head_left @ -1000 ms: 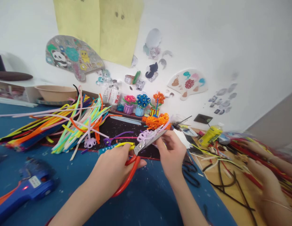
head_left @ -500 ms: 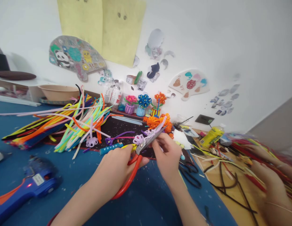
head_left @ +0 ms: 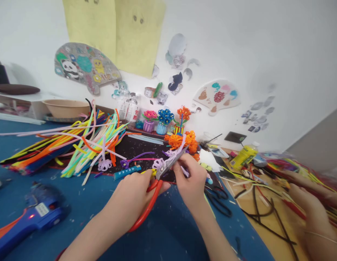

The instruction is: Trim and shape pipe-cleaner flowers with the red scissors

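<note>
My left hand point(head_left: 133, 194) is closed round the red-handled scissors point(head_left: 151, 206), whose blades point up and to the right. A short yellow pipe cleaner point(head_left: 149, 172) pokes out by its fingers. In my right hand point(head_left: 190, 179), the fingertips pinch a lilac pipe-cleaner flower point(head_left: 159, 164) with looped petals, close against the blades. Its straight end point(head_left: 182, 143) rises past the scissor tips. The blades partly cover the flower, so I cannot tell whether they grip it. On the left lies another lilac looped flower point(head_left: 104, 165), near a purple one point(head_left: 125, 164).
Bundles of coloured pipe cleaners point(head_left: 87, 145) lie left, with a blue glue gun point(head_left: 35, 217) in front. Small flower pots point(head_left: 161, 127) and orange pipe-cleaner flowers point(head_left: 184, 140) stand behind. Black scissors point(head_left: 219, 201) lie right. Another person's hand point(head_left: 306, 203) is at the right edge.
My right hand has moved slightly left and down along the blades with the lilac flower. The lilac straight end now stands steeper. My left hand keeps its grip on the scissors.
</note>
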The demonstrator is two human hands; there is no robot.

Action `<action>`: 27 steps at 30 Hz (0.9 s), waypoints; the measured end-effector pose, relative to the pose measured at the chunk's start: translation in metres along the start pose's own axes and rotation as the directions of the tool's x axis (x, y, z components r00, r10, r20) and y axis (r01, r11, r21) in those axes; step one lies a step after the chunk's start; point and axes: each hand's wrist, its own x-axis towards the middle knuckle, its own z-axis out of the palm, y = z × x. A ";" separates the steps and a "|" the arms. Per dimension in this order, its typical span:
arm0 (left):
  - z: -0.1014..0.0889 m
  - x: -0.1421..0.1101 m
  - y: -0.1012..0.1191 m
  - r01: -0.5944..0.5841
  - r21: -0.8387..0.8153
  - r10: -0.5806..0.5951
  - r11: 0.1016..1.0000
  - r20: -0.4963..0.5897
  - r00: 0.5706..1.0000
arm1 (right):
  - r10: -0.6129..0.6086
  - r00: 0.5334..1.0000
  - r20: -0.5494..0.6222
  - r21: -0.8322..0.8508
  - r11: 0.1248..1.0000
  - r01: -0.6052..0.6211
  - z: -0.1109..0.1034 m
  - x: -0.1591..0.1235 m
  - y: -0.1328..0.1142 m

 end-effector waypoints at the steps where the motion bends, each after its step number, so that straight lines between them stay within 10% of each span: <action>1: 0.000 0.000 0.000 0.000 -0.008 0.000 1.000 0.002 1.000 | -0.004 1.000 -0.003 -0.009 1.000 0.004 0.000 0.000 0.000; 27: 0.002 0.000 0.001 -0.027 0.013 0.027 1.000 0.007 1.000 | -0.021 1.000 -0.018 -0.006 1.000 0.021 0.000 0.001 -0.002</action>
